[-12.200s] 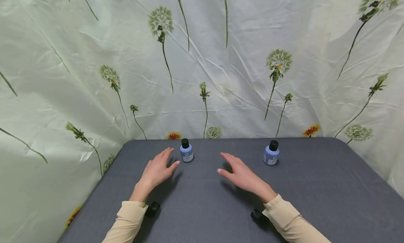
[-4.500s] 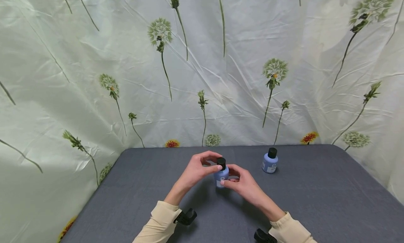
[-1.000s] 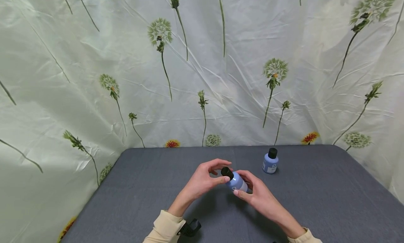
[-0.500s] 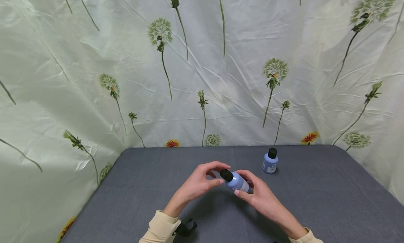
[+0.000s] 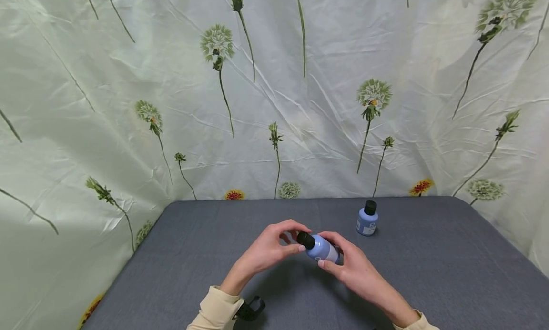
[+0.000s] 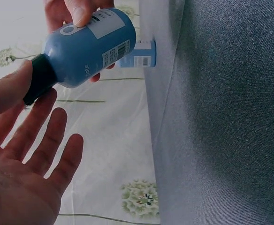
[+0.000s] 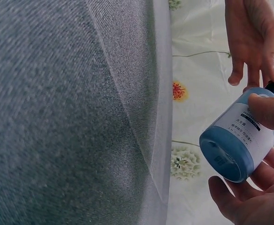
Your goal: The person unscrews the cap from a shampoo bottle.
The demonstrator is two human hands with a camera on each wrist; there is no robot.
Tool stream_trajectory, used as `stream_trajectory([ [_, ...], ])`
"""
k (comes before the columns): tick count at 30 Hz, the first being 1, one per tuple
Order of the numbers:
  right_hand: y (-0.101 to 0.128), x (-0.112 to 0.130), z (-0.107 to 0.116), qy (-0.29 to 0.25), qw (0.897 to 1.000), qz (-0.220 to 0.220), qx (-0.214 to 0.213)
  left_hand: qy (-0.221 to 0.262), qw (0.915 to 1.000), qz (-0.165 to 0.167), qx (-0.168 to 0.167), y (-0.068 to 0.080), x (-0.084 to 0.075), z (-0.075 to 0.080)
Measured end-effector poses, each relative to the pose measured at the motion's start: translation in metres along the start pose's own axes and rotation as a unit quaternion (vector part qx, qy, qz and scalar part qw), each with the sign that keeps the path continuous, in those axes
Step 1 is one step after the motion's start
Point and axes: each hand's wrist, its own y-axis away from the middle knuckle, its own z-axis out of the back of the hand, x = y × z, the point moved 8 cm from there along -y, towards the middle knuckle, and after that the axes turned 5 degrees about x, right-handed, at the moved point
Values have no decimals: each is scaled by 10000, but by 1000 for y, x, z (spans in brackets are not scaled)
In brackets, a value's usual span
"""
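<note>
A small blue bottle (image 5: 322, 249) with a white label is held above the table, tilted so its black cap (image 5: 306, 240) points left. My right hand (image 5: 358, 270) grips the bottle's body, thumb on the near side and fingers behind. With thumb and index finger, my left hand (image 5: 272, 249) pinches the cap; in the left wrist view its other fingers spread away from the cap (image 6: 41, 77). The right wrist view shows the base of the bottle (image 7: 235, 136) and its printed label. A second, matching bottle (image 5: 367, 221) stands upright behind and to the right, touched by neither hand.
The table (image 5: 206, 235) wears a dark grey cloth. Behind it and on the left hangs a pale curtain (image 5: 317, 144) printed with dandelions. A black wrist camera (image 5: 250, 309) sits under the left cuff, low over the table.
Earlier both hands were empty and the first bottle stood at the back left. It was then held upright between them. Over the last second it has tipped further, cap leftward.
</note>
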Motion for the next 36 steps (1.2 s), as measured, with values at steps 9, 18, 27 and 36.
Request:
stream_trajectory([
  [9, 3, 4, -2, 160, 9997, 148, 80, -122, 9993, 294, -191, 0, 5, 2],
  [18, 4, 4, -3, 158, 9997, 121, 126, 51, 9999, 128, 70, 0, 5, 0],
  [27, 3, 3, -6, 114, 9995, 173, 242, 685, 9948, -461, 593, 1, -1, -3],
  [36, 2, 2, -7, 66, 9987, 286, 410, 591, 9938, -623, 702, 1, 0, -3],
])
